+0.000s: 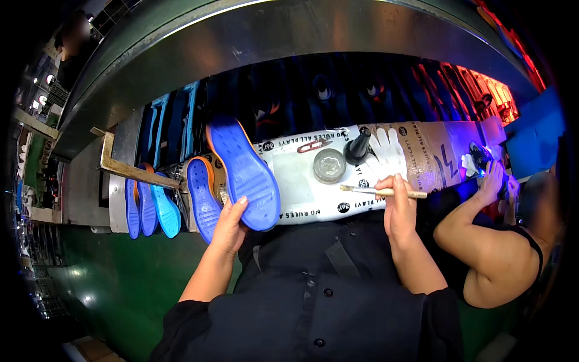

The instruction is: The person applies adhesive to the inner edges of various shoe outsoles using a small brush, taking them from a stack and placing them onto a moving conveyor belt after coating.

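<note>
Four blue shoe soles (148,208) lie side by side at the left end of the desk (78,181), tread up, some edged in orange; one more sole (202,199) with an orange rim lies just right of them, beside a brass-coloured bar (129,169).

Left hand (231,224) holds a larger blue sole (244,172) by its heel end, fingers curled around the edge, tread facing the camera, toe tilted up and away. It hangs above the left edge of a sheet of printed white paper (295,181) that covers the middle of the desk.

On the paper: a small red clip-like tool (313,145), a round jar with a clear lid (329,165), a dark cone-tipped bottle (357,148) touching a white glove (386,154).

Right hand (398,208) pinches a thin brush (383,192) between thumb and fingertips, bristles pointing left toward the jar, handle running right. The brush is well apart from the held sole.

At the right end of the desk another person's hand (491,181) rests on a dark item under violet light; what it is cannot be told.

Judgement on progress: no wet coat is visible on the held sole. Whether the lying soles are already brushed cannot be told. Work on this sole looks barely begun.
</note>
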